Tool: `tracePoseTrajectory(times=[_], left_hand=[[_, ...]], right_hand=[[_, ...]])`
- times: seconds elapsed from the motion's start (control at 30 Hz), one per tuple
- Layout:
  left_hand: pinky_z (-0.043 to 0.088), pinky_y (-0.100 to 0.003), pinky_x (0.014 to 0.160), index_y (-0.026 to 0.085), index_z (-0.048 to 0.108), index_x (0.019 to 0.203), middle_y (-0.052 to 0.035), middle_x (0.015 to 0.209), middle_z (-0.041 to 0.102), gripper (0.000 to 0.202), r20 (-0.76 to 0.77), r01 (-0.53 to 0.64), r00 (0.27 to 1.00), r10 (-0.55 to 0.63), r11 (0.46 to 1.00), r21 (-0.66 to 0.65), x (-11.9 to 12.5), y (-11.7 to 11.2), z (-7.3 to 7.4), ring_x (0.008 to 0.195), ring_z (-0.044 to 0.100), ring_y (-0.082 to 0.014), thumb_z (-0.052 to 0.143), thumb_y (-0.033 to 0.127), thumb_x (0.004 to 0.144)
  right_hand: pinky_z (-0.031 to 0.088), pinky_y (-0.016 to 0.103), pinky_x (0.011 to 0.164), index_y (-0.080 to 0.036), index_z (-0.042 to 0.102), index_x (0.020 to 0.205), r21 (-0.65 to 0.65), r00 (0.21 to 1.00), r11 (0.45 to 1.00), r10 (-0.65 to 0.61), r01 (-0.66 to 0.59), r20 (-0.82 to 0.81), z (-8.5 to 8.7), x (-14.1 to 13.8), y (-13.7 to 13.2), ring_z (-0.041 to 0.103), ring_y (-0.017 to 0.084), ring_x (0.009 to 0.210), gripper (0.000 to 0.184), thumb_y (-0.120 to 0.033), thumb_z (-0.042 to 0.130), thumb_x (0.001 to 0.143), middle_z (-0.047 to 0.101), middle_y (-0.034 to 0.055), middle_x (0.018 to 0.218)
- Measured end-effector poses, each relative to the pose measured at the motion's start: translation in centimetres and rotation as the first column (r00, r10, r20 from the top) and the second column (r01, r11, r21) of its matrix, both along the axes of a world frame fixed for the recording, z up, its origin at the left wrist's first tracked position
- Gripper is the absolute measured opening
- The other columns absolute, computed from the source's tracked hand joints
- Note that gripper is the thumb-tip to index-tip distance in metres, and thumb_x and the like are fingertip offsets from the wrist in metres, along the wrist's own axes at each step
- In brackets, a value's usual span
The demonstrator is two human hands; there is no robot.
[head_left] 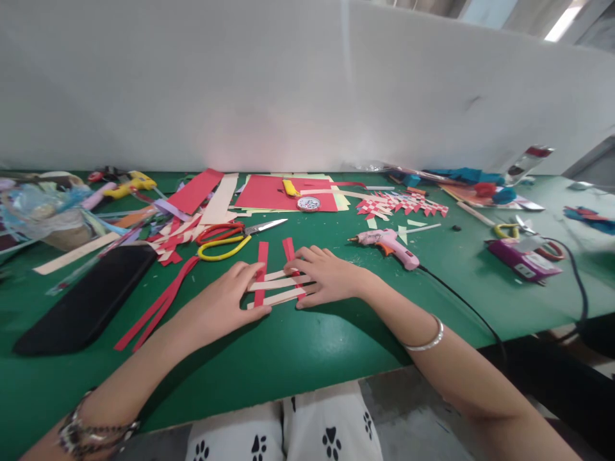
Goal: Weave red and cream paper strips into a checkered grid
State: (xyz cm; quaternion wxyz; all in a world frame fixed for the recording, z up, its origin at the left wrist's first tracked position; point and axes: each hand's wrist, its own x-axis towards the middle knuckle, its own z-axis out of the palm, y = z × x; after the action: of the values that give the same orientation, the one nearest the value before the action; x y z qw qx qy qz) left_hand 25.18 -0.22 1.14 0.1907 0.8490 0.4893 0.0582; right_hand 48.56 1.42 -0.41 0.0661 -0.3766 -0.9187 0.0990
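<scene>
Cream paper strips (283, 282) lie crosswise with two red paper strips (260, 274), one near each hand, low over the green table. My left hand (221, 299) pinches the left ends of the cream strips beside the left red strip. My right hand (331, 276) has its fingers bent round the right ends, touching the right red strip, whose top leans left. The fingertips partly hide the strip ends. Just beyond my left hand rest scissors (225, 243) with red and yellow handles. Long narrow red strips (163, 307) lie left of that hand.
A pink glue gun (389, 246) with a black cord lies right of my hands. A black phone-like slab (89, 304) lies at left. Behind are red sheets (262, 192), a round white tin (308, 203) and woven red-and-white pieces (403, 205). A purple box (521, 259) sits far right.
</scene>
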Motion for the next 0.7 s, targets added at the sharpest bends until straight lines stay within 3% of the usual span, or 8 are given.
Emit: tracePoseTrajectory(times=[0.13, 0.27, 0.43, 0.7], left_hand=[[0.046, -0.032, 0.079, 0.022, 0.04, 0.125, -0.0086, 0.12, 0.047, 0.058, -0.006, 0.031, 1.0, -0.03, 0.998, 0.048, 0.0, -0.1, -0.3, 0.099, 0.055, -0.0237, 0.05, 0.053, 0.077], [0.045, -0.032, 0.068, 0.018, 0.046, 0.111, -0.0101, 0.107, 0.053, 0.052, -0.075, -0.061, 0.994, 0.074, 0.985, 0.163, -0.2, -0.6, -0.3, 0.09, 0.057, -0.0253, 0.046, 0.058, 0.077], [0.036, -0.026, 0.049, 0.021, 0.044, 0.09, -0.0002, 0.073, 0.055, 0.031, -0.141, -0.097, 0.985, 0.101, 0.995, 0.039, 0.0, -1.8, 0.0, 0.062, 0.056, -0.0185, 0.047, 0.05, 0.079], [0.037, -0.025, 0.051, 0.023, 0.044, 0.103, -0.0009, 0.078, 0.059, 0.026, -0.065, -0.088, 0.994, 0.091, 0.995, 0.053, 0.8, -2.3, -0.2, 0.067, 0.06, -0.0188, 0.044, 0.039, 0.082]], right_hand=[[0.04, 0.042, 0.083, -0.021, 0.049, 0.118, -0.011, 1.0, 1.0, 0.001, -0.001, 0.002, 0.0, 0.1, 0.0, 0.042, 0.026, 0.098, 0.061, -0.056, 0.06, 0.069, 0.046, 0.0096, 0.106], [0.04, 0.043, 0.084, -0.021, 0.049, 0.118, -0.007, 1.0, 1.0, -0.004, 0.004, -0.001, -0.1, 0.1, 0.1, 0.042, 0.026, 0.098, 0.06, -0.056, 0.059, 0.07, 0.046, 0.01, 0.107], [0.041, 0.042, 0.083, -0.02, 0.051, 0.116, 0.0, 1.0, 1.0, -0.01, 0.01, -0.009, -0.1, 0.0, 0.0, 0.043, 0.025, 0.097, 0.058, -0.058, 0.055, 0.073, 0.047, 0.0103, 0.106], [0.041, 0.042, 0.082, -0.02, 0.051, 0.116, 0.013, 1.0, 1.0, -0.009, 0.009, -0.011, -0.2, -0.2, -0.1, 0.043, 0.025, 0.096, 0.055, -0.053, 0.056, 0.073, 0.046, 0.0102, 0.106]])
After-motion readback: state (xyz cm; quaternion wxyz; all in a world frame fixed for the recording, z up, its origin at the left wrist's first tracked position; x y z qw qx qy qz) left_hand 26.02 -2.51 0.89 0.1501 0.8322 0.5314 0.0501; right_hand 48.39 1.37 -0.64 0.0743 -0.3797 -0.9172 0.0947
